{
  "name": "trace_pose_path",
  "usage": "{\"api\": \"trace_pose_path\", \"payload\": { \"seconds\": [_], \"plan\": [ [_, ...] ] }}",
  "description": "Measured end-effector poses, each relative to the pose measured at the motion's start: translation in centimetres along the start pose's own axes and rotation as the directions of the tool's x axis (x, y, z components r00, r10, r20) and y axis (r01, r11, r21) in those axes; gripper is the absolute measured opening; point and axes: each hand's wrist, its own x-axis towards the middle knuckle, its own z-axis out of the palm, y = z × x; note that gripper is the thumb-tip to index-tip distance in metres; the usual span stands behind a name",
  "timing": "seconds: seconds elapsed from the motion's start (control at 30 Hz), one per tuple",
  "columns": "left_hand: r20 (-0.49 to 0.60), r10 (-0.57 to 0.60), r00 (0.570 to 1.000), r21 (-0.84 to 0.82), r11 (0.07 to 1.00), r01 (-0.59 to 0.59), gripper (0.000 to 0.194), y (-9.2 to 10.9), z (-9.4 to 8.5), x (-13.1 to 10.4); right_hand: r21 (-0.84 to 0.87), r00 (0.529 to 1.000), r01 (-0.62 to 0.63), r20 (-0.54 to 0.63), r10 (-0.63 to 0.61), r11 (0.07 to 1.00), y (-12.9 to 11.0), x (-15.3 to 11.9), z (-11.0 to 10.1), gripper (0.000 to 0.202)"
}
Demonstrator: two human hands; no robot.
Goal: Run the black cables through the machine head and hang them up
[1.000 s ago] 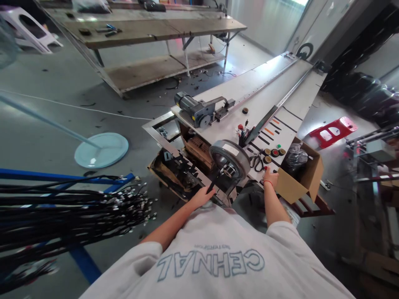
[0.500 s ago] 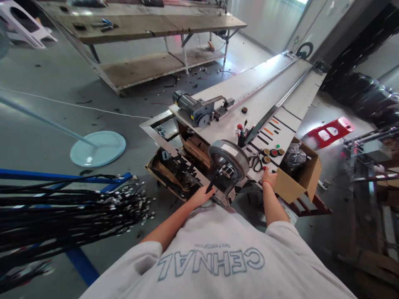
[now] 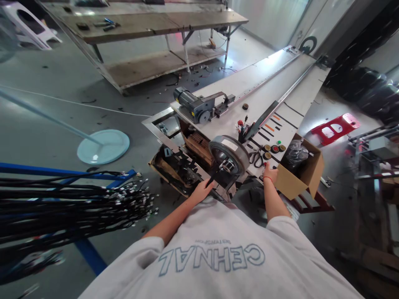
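My left hand (image 3: 202,192) is closed around a dark, narrow strip, which looks like a black cable (image 3: 213,172). It runs up to a round grey wheel-like head (image 3: 229,154) at the near end of the long white table (image 3: 218,132). My right hand (image 3: 270,172) is at the table's near right corner, its fingers drawn in beside a small red piece (image 3: 265,164); what they grip is hard to make out. Close to it lie black-handled scissors (image 3: 257,158) and several tape rolls (image 3: 267,155).
A grey motor (image 3: 187,99) is mounted on the table's left side. An open cardboard box (image 3: 291,182) stands against the right edge. Black cables with white connectors (image 3: 124,203) hang over a blue frame (image 3: 93,168) at left. A red stool (image 3: 336,129) lies on the floor.
The view has shifted slightly, so the surroundings sit a little further right. Both hands keep nearly the same places, the left still on the black cable.
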Motion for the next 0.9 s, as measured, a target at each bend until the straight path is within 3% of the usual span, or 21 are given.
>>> {"api": "trace_pose_path", "payload": {
  "seconds": [0.2, 0.37, 0.53, 0.67, 0.77, 0.9],
  "plan": [
    [-0.084, -0.013, 0.996, -0.096, 0.995, 0.005, 0.049, 0.1, 0.3, -0.1, 0.020, 1.000, 0.009, 0.003, -0.009, 1.000, 0.1, 0.3, 0.1, 0.070],
    [-0.139, 0.040, 0.990, 0.000, 0.999, -0.041, 0.047, 0.7, -0.4, -0.3, 0.022, 1.000, 0.006, 0.008, -0.006, 1.000, -0.2, 0.0, -0.2, 0.072],
    [-0.023, -0.002, 1.000, -0.084, 0.996, 0.000, 0.046, -0.2, -0.5, -0.5, 0.020, 1.000, 0.003, 0.014, -0.003, 1.000, -0.4, -0.4, -0.5, 0.069],
    [0.150, -0.060, 0.987, 0.018, 0.998, 0.058, 0.046, -2.1, -1.8, -1.7, 0.036, 1.000, -0.001, 0.018, 0.000, 0.999, -0.3, -0.4, -0.5, 0.069],
    [0.062, -0.064, 0.996, 0.058, 0.997, 0.060, 0.047, -3.0, -2.6, -3.4, 0.030, 1.000, 0.011, 0.012, -0.011, 0.999, -0.2, -0.3, -0.4, 0.069],
    [-0.024, -0.032, 0.999, 0.048, 0.998, 0.033, 0.045, -2.5, -2.6, -4.9, 0.014, 1.000, 0.023, 0.016, -0.023, 1.000, -0.1, -0.1, -0.4, 0.068]
  ]
}}
